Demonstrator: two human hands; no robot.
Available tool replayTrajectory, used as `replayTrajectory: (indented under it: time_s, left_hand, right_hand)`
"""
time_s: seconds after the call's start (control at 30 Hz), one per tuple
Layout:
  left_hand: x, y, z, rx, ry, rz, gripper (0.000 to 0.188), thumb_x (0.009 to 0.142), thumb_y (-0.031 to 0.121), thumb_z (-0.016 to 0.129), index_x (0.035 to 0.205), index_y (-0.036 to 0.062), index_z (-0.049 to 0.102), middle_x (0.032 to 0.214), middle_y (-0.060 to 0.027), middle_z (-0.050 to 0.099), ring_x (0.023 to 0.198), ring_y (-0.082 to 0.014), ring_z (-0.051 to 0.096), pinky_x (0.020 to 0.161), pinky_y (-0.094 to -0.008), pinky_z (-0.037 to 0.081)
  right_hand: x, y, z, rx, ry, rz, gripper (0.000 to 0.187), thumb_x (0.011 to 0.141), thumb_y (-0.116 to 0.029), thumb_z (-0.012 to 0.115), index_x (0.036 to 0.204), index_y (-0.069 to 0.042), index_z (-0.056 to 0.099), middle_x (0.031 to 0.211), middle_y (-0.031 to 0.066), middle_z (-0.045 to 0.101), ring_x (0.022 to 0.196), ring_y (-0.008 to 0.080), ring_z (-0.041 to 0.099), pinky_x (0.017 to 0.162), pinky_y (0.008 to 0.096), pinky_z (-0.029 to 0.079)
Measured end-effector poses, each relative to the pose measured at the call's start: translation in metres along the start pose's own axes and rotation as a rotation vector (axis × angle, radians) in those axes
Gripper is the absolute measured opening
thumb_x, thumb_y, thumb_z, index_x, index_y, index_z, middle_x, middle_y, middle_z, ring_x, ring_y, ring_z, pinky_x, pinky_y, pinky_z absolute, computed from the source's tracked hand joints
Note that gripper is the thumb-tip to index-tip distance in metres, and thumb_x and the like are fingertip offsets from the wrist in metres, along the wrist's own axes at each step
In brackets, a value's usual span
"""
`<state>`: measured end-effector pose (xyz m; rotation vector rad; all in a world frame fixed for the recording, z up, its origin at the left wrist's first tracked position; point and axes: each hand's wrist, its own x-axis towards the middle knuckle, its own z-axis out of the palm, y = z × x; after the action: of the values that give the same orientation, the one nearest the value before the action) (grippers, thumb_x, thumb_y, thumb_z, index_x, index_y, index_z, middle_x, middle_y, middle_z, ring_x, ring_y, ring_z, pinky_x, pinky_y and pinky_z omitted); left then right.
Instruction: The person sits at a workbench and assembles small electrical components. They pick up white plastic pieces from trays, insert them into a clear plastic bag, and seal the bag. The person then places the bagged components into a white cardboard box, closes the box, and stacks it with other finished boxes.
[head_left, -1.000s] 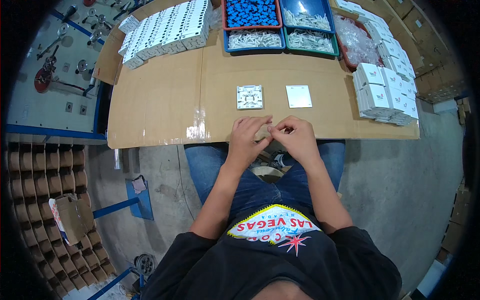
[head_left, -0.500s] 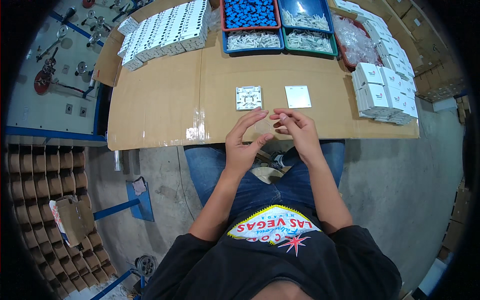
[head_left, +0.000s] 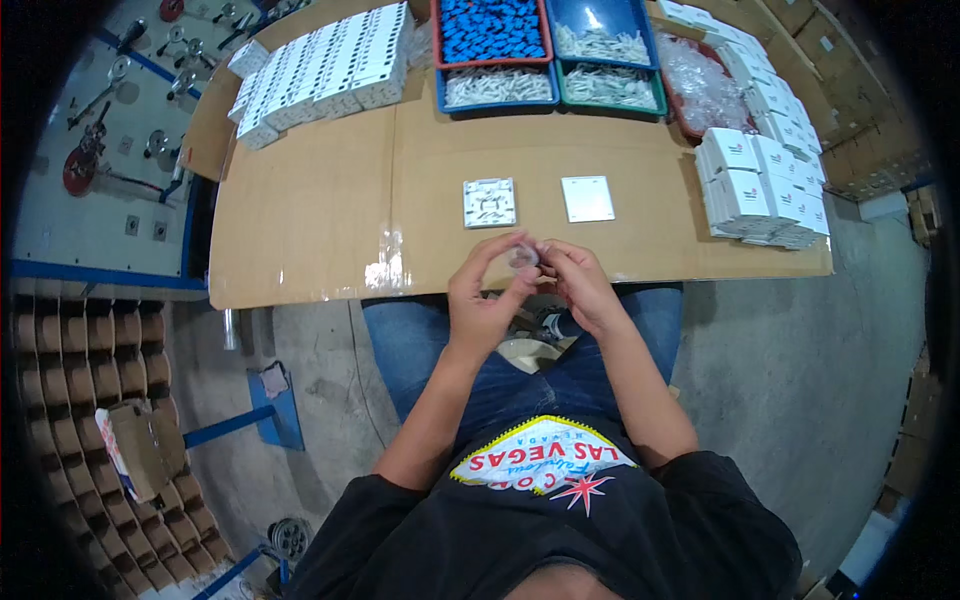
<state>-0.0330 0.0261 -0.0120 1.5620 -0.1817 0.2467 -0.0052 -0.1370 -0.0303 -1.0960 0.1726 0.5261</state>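
Observation:
Close to the table's front edge, my two hands meet around a small clear plastic piece, perhaps a bag; its exact kind is too small to make out. Thumb and fingers of my left hand curl about it in a C shape. The fingertips of my right hand pinch together at its right side. Just beyond my left fingertips lies a white square plate with grey fittings. A plain white square plate lies flat to the right of it.
Rows of white boxes stand back left, and more white boxes are stacked at the right. Trays at the back hold blue parts and white plastic pieces. Clear plastic bags fill a red tray. Cardboard covers the table.
My right hand has moved left to meet my left hand, and its fingers have closed at the clear plastic piece. The view has shifted slightly; both plates lie where they were.

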Motion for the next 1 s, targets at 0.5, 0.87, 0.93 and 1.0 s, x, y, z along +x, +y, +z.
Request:
replayTrajectory:
  time_s: [0.5, 0.87, 0.93, 1.0]
  left_hand:
    - [0.037, -0.104, 0.042, 0.308, -0.119, 0.01, 0.029, 0.089, 0.02, 0.076, 0.11, 0.0023, 0.069, 0.092, -0.009, 0.069, 0.083, -0.0215, 0.064, 0.078, -0.0335, 0.05]
    - [0.04, -0.104, 0.051, 0.486, -0.168, 0.092, 0.03, 0.083, 0.021, 0.079, 0.103, 0.0018, 0.069, 0.086, -0.0121, 0.065, 0.08, -0.028, 0.064, 0.072, -0.0385, 0.051]
    - [0.042, -0.102, 0.05, 0.501, -0.161, 0.097, 0.03, 0.082, 0.02, 0.079, 0.102, 0.0013, 0.068, 0.086, -0.0125, 0.065, 0.079, -0.0284, 0.064, 0.072, -0.0386, 0.051]
    - [0.042, -0.102, 0.052, 0.514, -0.144, 0.099, 0.03, 0.081, 0.021, 0.08, 0.102, 0.0013, 0.068, 0.086, -0.0127, 0.065, 0.08, -0.0292, 0.064, 0.073, -0.0391, 0.051]
  right_hand:
    - [0.083, -0.064, -0.113, -0.483, 0.312, -0.344, 0.025, 0.101, -0.016, 0.059, 0.118, 0.001, 0.065, 0.101, 0.0101, 0.073, 0.085, 0.0144, 0.07, 0.071, 0.0253, 0.054]
    - [0.21, -0.166, -0.175, -0.827, 0.381, -0.63, 0.024, 0.092, -0.005, 0.061, 0.113, 0.003, 0.068, 0.096, 0.0127, 0.075, 0.087, 0.0155, 0.071, 0.077, 0.0288, 0.055]
    - [0.234, -0.186, -0.171, -0.944, 0.377, -0.729, 0.021, 0.092, -0.006, 0.062, 0.11, 0.002, 0.07, 0.096, 0.0111, 0.075, 0.088, 0.0145, 0.071, 0.078, 0.0287, 0.054]
    - [0.262, -0.201, -0.167, -1.014, 0.404, -0.761, 0.021, 0.091, -0.008, 0.065, 0.109, -0.001, 0.071, 0.097, 0.0126, 0.076, 0.089, 0.0208, 0.072, 0.08, 0.0323, 0.055]
